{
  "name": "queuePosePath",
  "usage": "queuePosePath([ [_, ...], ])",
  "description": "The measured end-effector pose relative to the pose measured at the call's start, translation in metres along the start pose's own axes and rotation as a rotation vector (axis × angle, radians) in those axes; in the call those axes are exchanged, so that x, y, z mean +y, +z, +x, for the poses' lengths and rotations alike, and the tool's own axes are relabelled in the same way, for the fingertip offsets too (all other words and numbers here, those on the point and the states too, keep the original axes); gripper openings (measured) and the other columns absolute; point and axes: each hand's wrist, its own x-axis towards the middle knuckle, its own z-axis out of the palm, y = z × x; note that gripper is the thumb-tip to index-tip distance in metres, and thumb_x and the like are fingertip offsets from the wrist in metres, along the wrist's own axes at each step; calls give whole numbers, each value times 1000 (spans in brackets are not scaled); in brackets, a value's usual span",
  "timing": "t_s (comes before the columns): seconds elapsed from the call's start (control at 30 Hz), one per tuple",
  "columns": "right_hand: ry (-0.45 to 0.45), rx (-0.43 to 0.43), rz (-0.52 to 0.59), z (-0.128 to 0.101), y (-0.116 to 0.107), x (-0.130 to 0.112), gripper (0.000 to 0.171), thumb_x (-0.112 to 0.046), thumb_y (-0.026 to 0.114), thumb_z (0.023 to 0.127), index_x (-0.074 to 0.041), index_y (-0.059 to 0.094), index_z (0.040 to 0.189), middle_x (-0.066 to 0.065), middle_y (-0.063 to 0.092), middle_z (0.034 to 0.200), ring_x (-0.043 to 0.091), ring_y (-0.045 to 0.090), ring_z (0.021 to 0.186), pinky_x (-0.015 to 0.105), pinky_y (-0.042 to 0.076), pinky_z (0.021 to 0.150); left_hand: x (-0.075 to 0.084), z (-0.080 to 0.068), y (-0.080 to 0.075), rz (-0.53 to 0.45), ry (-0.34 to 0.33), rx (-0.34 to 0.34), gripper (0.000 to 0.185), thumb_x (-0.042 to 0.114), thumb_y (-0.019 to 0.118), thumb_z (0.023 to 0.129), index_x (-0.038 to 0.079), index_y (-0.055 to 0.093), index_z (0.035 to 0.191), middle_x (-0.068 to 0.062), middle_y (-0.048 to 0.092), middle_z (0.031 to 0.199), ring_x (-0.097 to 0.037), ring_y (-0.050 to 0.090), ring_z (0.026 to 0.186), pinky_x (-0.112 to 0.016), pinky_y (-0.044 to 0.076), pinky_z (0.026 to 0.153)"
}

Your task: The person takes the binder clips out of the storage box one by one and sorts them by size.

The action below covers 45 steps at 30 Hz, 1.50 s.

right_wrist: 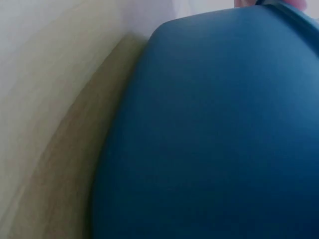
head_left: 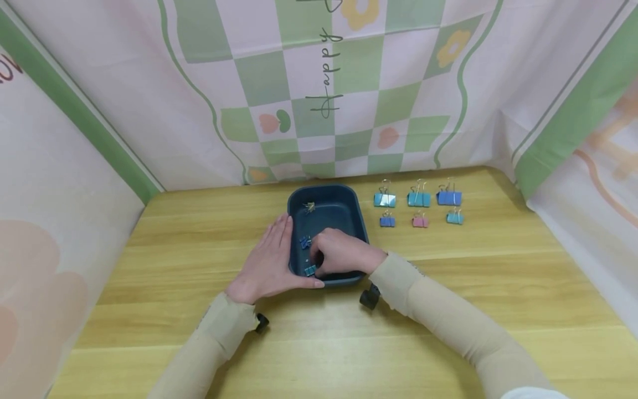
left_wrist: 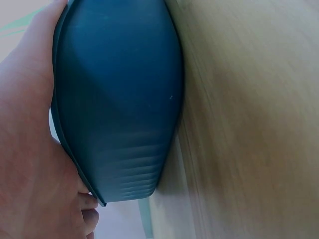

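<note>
A dark blue rectangular tray [head_left: 326, 189] sits on the table. My left hand [head_left: 266, 260] lies along its left wall with fingers straight and the thumb stretched along the near rim; the left wrist view shows this hand against the rim [left_wrist: 56, 99]. My right hand [head_left: 344, 252] reaches into the tray over the near right side, fingers bent downward. Its fingertips are right beside a teal binder clip [head_left: 310, 270] near the front left corner, and I cannot tell whether they pinch it. Blue binder clips [head_left: 305, 242] lie just left of the right hand. A gold-coloured clip [head_left: 310, 206] lies farther back.
Right of the tray, binder clips stand in two rows. The back row has two teal clips [head_left: 385, 200] [head_left: 418, 199] and a larger blue clip [head_left: 449, 198]. In front are a small blue clip [head_left: 387, 221], a pink clip [head_left: 420, 221] and a small teal clip [head_left: 454, 218]. A patterned curtain [head_left: 309, 111] hangs behind.
</note>
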Motion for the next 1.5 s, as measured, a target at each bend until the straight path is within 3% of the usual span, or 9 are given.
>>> queuePosePath([
  [0.3, 32, 18, -28, -6, -7, 4, 18, -26, 89, 78, -17, 81, 92, -10, 71, 87, 3, 62, 78, 21, 54, 74, 0, 0, 1, -6, -4, -7, 145, 100, 45, 67, -2, 0, 161, -17, -4, 168, -25, -6, 154, -37, 3, 123],
  [0.6, 38, 156, 17, -19, -38, 4, 15, -21, 88, 78, -15, 80, 90, -10, 69, 88, 9, 65, 84, 29, 56, 80, 1, 0, 2, 5, -22, -22, 146, 101, 42, 66, -1, -1, 161, -16, -4, 169, -24, -6, 154, -37, 2, 123],
  [0.87, 10, 273, 47, -38, -69, 12, 13, -17, 86, 80, -12, 81, 91, 1, 72, 92, 20, 70, 87, 34, 59, 76, 3, 0, 1, -27, -48, -22, 148, 103, 42, 63, 0, 4, 162, -12, -3, 169, -23, -5, 154, -36, 3, 123],
  [1.0, -2, 337, 13, -47, -81, 18, 12, -16, 86, 79, -13, 81, 90, -2, 71, 90, 19, 70, 85, 37, 59, 75, 3, 0, 1, -21, -49, -22, 149, 103, 42, 62, 0, 4, 162, -12, -3, 169, -23, -5, 154, -36, 3, 123],
  [1.2, 58, 363, 21, -60, -96, 27, 10, -17, 84, 82, -15, 81, 92, -4, 71, 93, 21, 68, 91, 42, 58, 80, 2, 0, 1, -19, -45, -19, 149, 103, 44, 62, 1, 2, 162, -13, -3, 169, -22, -6, 154, -36, 2, 123],
  [1.5, 96, 448, 1, -82, -108, 44, 11, -15, 85, 80, -16, 81, 91, -7, 72, 89, 14, 67, 83, 37, 57, 73, 3, 0, 1, -9, -24, 2, 150, 102, 47, 62, -1, 2, 161, -16, -2, 169, -23, -5, 154, -36, 2, 123],
])
